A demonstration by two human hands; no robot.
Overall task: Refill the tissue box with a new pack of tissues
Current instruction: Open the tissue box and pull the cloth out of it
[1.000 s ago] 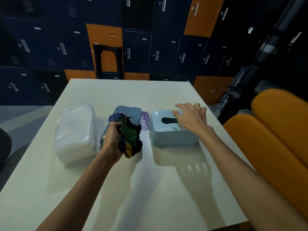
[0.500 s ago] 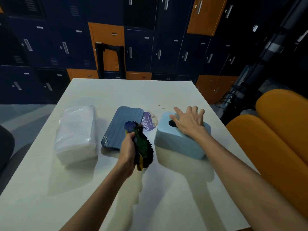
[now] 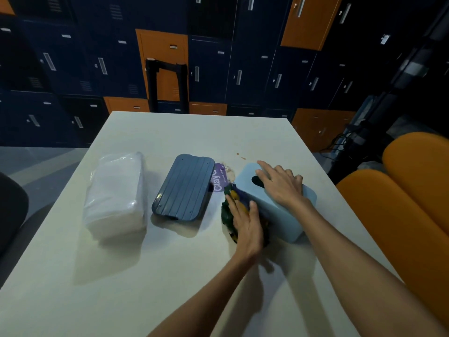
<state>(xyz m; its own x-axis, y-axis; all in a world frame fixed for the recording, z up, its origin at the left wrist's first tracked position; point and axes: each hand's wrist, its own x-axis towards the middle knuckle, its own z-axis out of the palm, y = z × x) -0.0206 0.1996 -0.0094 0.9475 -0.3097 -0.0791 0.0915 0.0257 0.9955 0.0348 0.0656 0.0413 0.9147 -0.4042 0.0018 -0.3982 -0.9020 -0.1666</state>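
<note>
The light blue tissue box cover [image 3: 275, 216] stands tilted on the white table [image 3: 145, 276], its left side lifted. My right hand [image 3: 281, 187] lies flat on its top beside the slot. With straight fingers, my left hand [image 3: 247, 223] presses a dark crumpled bundle [image 3: 228, 214] of green, yellow and blue material against the cover's lifted left side. The dark blue ribbed base [image 3: 182, 188] lies flat to the left. Further left sits the new pack of white tissues [image 3: 116, 195] in clear wrap.
A purple printed wrapper [image 3: 220, 178] lies between the base and the cover. Orange seats [image 3: 401, 215] stand close to the table's right edge, and a dark chair [image 3: 9, 210] shows at the left. Blue and orange lockers [image 3: 211, 69] line the back wall.
My left hand carried the dark bundle from over the blue base to the right and now presses it against the box cover. My right hand tilted the cover up on its left side.
</note>
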